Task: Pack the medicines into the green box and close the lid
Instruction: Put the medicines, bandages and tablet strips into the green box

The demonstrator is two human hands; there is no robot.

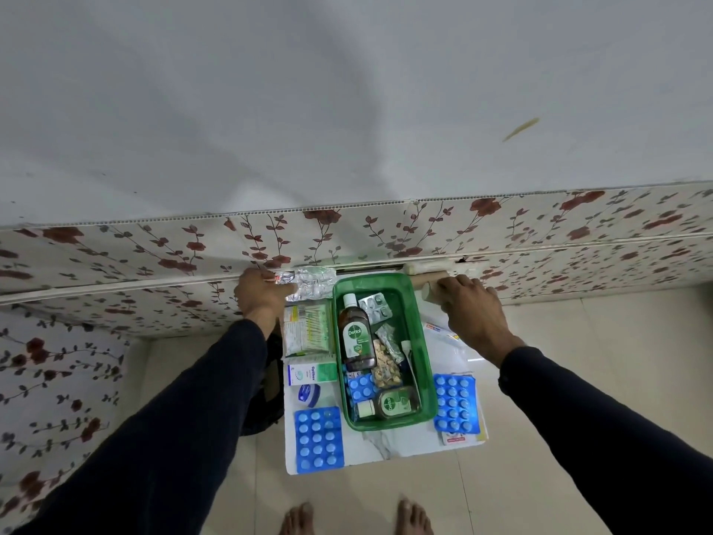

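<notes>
On the small table (386,446), lidless green box (423,364), half-filled with medicines

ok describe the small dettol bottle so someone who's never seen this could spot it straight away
Find the green box in the middle of the small white table. At the box's near end lies the small Dettol bottle, on its side with its white cap pointing left. Unlike the large Dettol bottle lying lengthwise further in, it is squat and lies crosswise, beside a blue blister pack.
</notes>
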